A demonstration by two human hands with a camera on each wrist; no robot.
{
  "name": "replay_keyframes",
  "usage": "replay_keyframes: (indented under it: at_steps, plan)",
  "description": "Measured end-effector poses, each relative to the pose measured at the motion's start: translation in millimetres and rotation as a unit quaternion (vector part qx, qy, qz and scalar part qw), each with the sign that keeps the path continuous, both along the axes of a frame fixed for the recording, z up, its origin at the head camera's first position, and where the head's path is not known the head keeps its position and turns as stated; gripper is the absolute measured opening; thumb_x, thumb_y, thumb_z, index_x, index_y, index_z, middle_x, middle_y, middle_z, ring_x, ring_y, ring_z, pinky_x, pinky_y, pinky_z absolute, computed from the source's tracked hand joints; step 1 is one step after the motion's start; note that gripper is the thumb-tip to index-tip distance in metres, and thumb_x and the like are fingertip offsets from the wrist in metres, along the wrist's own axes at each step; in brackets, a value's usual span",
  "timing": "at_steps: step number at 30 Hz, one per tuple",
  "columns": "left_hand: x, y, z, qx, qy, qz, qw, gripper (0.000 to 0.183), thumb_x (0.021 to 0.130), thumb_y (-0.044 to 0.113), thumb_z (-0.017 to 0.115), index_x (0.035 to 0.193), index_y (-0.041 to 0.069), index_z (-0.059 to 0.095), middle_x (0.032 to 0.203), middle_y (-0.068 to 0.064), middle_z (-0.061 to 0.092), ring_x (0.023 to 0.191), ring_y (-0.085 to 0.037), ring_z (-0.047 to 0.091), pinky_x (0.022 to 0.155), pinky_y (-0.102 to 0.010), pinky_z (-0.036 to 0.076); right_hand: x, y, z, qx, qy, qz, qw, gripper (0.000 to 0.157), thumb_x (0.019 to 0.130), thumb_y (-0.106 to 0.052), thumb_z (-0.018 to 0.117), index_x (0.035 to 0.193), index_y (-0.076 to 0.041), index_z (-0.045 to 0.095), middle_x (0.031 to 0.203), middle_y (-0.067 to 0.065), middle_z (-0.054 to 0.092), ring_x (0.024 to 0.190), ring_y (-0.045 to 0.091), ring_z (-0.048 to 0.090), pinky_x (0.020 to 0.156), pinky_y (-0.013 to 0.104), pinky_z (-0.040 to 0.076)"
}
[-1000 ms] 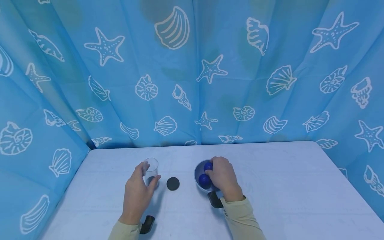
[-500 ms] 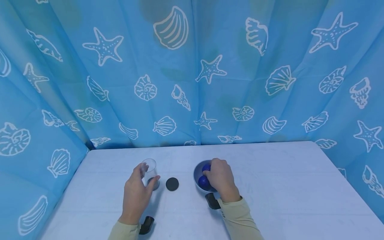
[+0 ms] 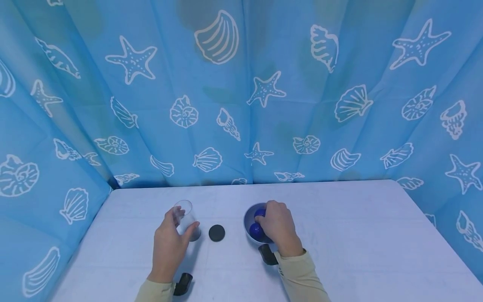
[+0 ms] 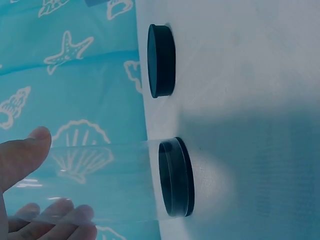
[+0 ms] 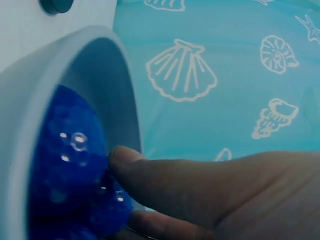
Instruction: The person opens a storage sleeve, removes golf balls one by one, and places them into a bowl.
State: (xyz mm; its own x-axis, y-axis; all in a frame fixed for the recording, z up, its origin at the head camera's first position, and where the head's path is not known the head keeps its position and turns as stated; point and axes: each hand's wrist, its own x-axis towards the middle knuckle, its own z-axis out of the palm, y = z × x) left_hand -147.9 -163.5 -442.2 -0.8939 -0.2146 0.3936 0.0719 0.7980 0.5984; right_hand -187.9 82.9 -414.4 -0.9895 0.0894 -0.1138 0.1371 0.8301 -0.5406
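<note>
My left hand (image 3: pixel 170 247) holds a clear plastic tube (image 3: pixel 185 218) between thumb and fingers. The tube leans left, its round mouth upward. Its black base (image 4: pixel 177 177) is near the tabletop in the left wrist view. My right hand (image 3: pixel 281 224) reaches into a grey-blue bowl (image 3: pixel 245 226) that has several blue golf balls (image 3: pixel 256 230) inside. Thumb and fingertips pinch one golf ball (image 5: pixel 114 212) low in the bowl, as the right wrist view shows. A larger-looking ball (image 5: pixel 70 150) sits beside it, nearer that camera. The hand hides part of the bowl.
A round black lid (image 3: pixel 216 233) lies on the white-covered table (image 3: pixel 358 243) between tube and bowl. Behind the table hangs a blue curtain (image 3: pixel 234 84) printed with white shells and starfish. Black devices (image 3: pixel 183 284) are strapped at both wrists.
The tube's top has tipped to the left in my left hand, with the black base shifted slightly right. My right hand stays in the bowl, fingers on the golf ball.
</note>
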Motion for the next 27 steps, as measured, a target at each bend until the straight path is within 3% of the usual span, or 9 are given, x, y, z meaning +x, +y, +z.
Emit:
replay_keyframes:
  at_steps: [14,22,27]
  plan:
    - [-7.1,-3,-4.3,0.026,-0.018,-0.019,0.9993,0.070,0.073,0.009,0.090,0.129,-0.009,0.051,0.119,-0.023,0.068,0.108,-0.041,0.067,0.093,-0.048,0.055,5.8,5,15.9,-0.002,0.068,0.002,0.998,0.042,0.091,-0.023,0.076,0.120,0.006,0.066,0.111,0.022,0.068,0.104,0.035,0.066,0.091,0.050,0.057]
    - [-4.7,-5,2.0,0.036,-0.076,0.007,0.9965,0.107,0.075,0.026,0.090,0.154,-0.004,0.025,0.144,-0.027,0.050,0.131,-0.047,0.050,0.107,-0.058,0.041,9.4,5,23.5,-0.027,0.090,0.010,0.996,0.044,0.094,-0.026,0.071,0.124,0.006,0.064,0.113,0.022,0.067,0.105,0.035,0.065,0.091,0.050,0.056]
    - [-1.0,-11,11.4,0.053,-0.072,0.005,0.9960,0.107,0.084,0.037,0.082,0.159,0.001,0.015,0.153,-0.024,0.040,0.142,-0.045,0.036,0.114,-0.061,0.030,12.0,7,29.5,-0.040,0.091,0.010,0.995,0.046,0.095,-0.029,0.069,0.126,0.004,0.063,0.118,0.021,0.067,0.110,0.035,0.064,0.094,0.049,0.055]
